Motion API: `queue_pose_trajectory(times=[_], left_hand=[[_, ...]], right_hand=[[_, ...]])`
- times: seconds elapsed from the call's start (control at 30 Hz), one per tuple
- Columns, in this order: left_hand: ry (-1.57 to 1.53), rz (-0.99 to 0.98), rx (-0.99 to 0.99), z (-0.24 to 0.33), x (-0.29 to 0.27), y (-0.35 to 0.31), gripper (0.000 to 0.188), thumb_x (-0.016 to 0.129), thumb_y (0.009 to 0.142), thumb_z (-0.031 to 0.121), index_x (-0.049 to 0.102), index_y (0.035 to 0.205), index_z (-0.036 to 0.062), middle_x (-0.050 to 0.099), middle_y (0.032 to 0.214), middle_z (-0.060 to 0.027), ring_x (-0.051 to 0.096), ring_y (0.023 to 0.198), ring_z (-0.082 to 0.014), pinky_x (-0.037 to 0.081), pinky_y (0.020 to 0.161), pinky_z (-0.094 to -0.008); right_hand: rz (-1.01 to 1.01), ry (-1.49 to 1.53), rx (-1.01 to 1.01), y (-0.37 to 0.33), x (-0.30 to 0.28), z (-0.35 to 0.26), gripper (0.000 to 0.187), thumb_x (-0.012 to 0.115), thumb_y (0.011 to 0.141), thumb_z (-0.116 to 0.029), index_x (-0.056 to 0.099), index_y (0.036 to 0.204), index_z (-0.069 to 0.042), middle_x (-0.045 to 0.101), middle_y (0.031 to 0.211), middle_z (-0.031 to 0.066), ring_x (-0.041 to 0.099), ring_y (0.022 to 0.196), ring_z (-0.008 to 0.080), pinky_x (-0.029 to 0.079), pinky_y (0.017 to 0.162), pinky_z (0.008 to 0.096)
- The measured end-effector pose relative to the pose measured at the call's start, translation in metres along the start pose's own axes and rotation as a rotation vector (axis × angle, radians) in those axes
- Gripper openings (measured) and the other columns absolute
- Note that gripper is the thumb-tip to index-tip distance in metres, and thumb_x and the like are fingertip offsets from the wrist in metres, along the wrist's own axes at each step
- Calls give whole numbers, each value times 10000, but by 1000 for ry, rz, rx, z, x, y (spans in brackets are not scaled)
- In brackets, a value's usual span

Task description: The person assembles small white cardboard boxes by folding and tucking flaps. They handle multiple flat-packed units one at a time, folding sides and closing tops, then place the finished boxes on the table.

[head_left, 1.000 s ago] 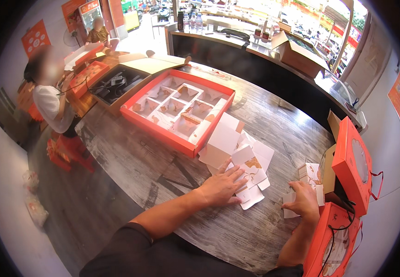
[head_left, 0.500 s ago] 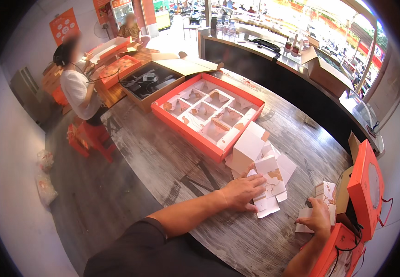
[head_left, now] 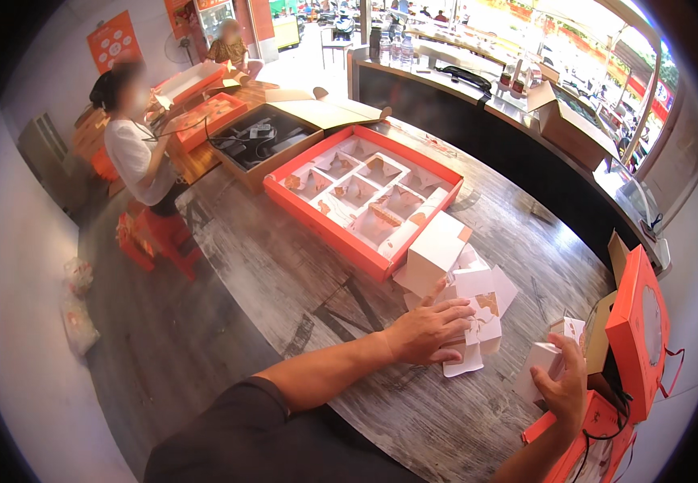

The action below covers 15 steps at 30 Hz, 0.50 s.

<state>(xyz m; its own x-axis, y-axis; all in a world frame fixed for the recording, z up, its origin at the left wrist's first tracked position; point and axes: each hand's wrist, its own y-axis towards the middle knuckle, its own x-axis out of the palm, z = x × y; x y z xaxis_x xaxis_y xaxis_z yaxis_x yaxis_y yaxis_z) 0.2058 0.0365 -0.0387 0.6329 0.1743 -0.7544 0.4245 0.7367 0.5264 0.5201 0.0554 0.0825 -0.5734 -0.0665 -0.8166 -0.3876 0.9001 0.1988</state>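
My left hand [head_left: 428, 332] lies with its fingers stretched out over a flat white carton piece [head_left: 485, 310] with a gold-brown print. More white carton pieces lie partly under it, beside an upright white box [head_left: 437, 251]. At the lower right my right hand [head_left: 564, 385] is curled round a small white box [head_left: 539, 370], thumb on its near side. Just behind that hand is another printed white piece [head_left: 574, 328], partly hidden. Ahead of my left hand, a large red tray [head_left: 341, 245] holds white dividers forming several compartments, with printed white pieces in them.
On the right, a red box with a round window [head_left: 638, 330] stands tilted by a brown carton [head_left: 601, 330]; a black cable [head_left: 602, 435] hangs near it. Further off is an open brown carton [head_left: 260, 173] of dark devices. A co-worker [head_left: 135, 153] stands at the far left.
The small white piece by my right hand now stands up as a box in its grip. My left hand has shifted slightly right, its fingers further over the carton pieces.
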Motion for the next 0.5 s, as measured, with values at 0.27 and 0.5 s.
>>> queue_pose_trajectory(times=[0.27,0.5], left_hand=[[-63,164,39,10,-14,5,713,735,887,507,529,1410,68,510,1497,-157,441,1438,-343,141,1256,-591],[-856,179,-66,17,-10,-3,943,773,857,584,396,1534,47,496,1508,-162,509,1370,-292,524,1015,-395]], right_hand=[[247,852,-121,13,63,-6,520,733,920,-205,564,1351,30,570,1398,158,561,1250,223,432,1078,363],[287,807,-304,7,97,-31,606,726,944,-349,525,1367,36,534,1431,232,515,1340,328,393,1135,456]])
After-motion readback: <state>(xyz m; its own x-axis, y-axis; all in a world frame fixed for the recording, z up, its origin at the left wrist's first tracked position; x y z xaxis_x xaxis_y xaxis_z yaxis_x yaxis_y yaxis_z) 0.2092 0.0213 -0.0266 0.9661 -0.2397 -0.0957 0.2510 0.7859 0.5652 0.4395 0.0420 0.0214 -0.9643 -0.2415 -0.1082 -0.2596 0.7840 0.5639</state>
